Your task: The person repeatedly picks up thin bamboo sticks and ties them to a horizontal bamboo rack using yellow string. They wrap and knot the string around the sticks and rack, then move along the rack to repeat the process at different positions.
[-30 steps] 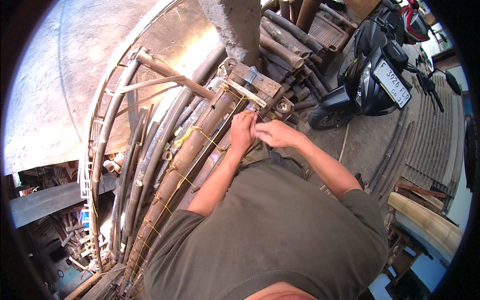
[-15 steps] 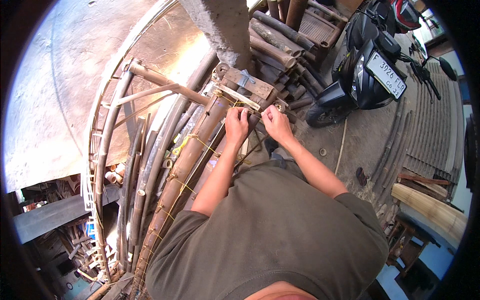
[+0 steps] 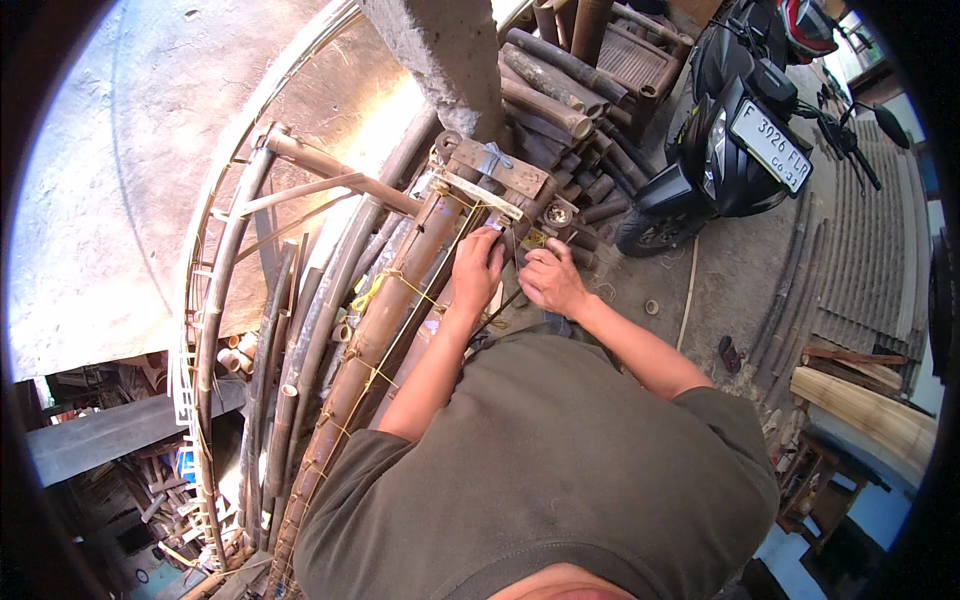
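Two hands meet at the upper end of a long brown bamboo pole (image 3: 395, 310) tied with yellow string (image 3: 372, 290). Pole's long axis runs lower left to upper right. Left hand (image 3: 477, 270) grips it; right hand (image 3: 548, 280) clenched beside, apparently pinching something too small to identify.

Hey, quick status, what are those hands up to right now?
Left hand and right hand both at the bamboo pole's end, grips unclear. Yellow string around pole. Scooter parked alongside.

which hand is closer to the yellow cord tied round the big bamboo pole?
Left. The left hand rests on the bamboo pole up from the yellow cord; the right hand is farther right, off the pole.
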Demonstrator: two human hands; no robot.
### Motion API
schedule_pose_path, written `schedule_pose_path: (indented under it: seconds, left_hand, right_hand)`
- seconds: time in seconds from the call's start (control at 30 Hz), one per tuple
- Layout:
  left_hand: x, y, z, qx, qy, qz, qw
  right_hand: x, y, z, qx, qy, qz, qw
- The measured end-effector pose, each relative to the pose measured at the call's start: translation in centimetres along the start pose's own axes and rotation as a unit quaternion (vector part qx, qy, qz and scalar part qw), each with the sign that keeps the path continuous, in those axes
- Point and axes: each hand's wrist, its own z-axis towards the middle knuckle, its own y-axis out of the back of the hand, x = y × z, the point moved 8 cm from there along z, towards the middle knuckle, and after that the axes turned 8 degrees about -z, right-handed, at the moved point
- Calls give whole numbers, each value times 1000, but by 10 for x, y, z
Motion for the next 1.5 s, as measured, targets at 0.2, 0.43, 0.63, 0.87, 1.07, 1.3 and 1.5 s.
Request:
schedule_pose_path:
  seconds: [0.2,0.43,0.63,0.87,1.07,1.3,1.5]
  left_hand:
    - [-21,-11,-11,65,-104,100,987]
    - [-26,-7,-12,48,-114,102,987]
    - [22,-5,7,-72,129,-74,986]
    - [50,-22,17,-82,265,-106,955]
    - [54,-24,12,-87,278,-84,953]
    - [56,-27,15,-76,284,-76,953]
    - [47,-19,14,-51,246,-137,958]
  right_hand:
    - [7,-1,3,134,43,92,986]
    - [11,-9,14,275,-16,229,934]
    - [-18,-4,52,218,-194,408,865]
    - [-66,-49,37,12,-475,638,606]
    - [-58,-37,43,51,-444,627,638]
    - [-80,-46,31,40,-483,523,701]
    - [-57,-47,-29,45,-340,240,908]
